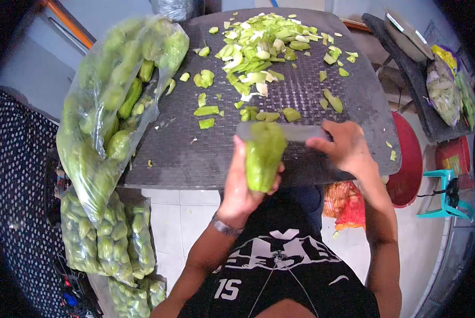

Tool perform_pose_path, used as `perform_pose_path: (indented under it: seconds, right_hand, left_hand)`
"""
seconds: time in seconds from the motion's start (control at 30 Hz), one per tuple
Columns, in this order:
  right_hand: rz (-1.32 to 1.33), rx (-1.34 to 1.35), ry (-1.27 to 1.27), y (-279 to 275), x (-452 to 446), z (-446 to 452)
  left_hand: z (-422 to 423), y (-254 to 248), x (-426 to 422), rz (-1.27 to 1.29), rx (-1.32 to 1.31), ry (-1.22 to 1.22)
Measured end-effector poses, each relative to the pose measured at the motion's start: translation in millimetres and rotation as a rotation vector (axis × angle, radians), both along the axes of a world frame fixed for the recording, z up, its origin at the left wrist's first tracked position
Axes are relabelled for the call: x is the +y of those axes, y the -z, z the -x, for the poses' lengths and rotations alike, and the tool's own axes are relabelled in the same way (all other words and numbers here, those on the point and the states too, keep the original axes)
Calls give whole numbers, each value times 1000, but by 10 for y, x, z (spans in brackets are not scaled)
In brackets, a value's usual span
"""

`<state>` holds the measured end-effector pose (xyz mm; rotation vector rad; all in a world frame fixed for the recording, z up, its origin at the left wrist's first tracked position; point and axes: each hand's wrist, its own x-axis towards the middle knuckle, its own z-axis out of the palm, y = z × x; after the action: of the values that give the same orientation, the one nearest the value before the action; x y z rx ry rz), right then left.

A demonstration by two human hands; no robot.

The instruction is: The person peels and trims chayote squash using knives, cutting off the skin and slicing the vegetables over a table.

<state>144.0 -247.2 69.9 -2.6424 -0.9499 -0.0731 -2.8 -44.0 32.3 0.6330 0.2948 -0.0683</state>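
Observation:
A pale green chayote [265, 159] stands upright in my left hand [238, 183], with the fingers wrapped round its lower part. My right hand [347, 146] is closed round the handle of a knife [303, 132]. The blade, smeared by motion, lies level across the chayote's upper end; whether it cuts in or only touches, I cannot tell. Beyond both hands, chayote peelings and cut pieces [258, 45] form a heap on the dark woven-textured table [174, 159]. A few loose green pieces [269, 115] lie just past the blade.
A large clear plastic bag of chayotes [89, 122] rests over the table's left edge. More filled bags [108, 238] stand below it. On the right are a red tub [407, 159], a teal stool [444, 206] and an orange-red net bag [348, 204].

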Motion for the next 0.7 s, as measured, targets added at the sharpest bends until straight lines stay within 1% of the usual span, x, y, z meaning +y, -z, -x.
perform_pose_path:
  seconds: [0.03,0.07,0.17,0.2,0.3,0.33,0.4,0.43,0.47,0.5,0.53,0.57,0.6,0.7]
  right_hand:
    - [21,5,104,65,-91,-93]
    - [50,23,205,118,-171,-142]
    - [-54,265,292,90,-226,-330]
    - [-62,347,362,-11,-201,-303]
    - [20,363,408,-104,-159,-268]
    - [-34,343,332,-107,-125,-216]
    - [-141,310,183,-82,-38,15]
    - [-136,245,65,-159,36,195]
    - [-132,181,-50,-241,124,381]
    - [-186,124,-156,-230,200,493]
    - [-211,-2,-227,-278,266,600]
    - [-224,-24,-241,-299,318,659]
    - [-237,-44,-257,-316,364,704]
    - [-258,-133,-279,-296,413,707]
  left_hand:
    - [14,-11,70,-3,-44,-35]
    - [24,-2,105,4,-62,-7]
    - [41,61,192,32,-117,56]
    - [29,102,268,109,-198,111]
    - [56,167,285,-168,-120,17]
    - [61,125,323,-209,-157,26]
    - [34,130,335,-396,-172,6]
    - [30,137,337,-488,-174,2]
    - [7,136,352,-696,-219,5]
    - [-9,147,327,-775,-219,-101]
    - [-38,161,287,-854,-223,-209]
    - [-57,166,271,-932,-228,-321]
    - [-44,146,272,-1059,-331,-350]
    - [-11,44,209,-1092,-200,-380]
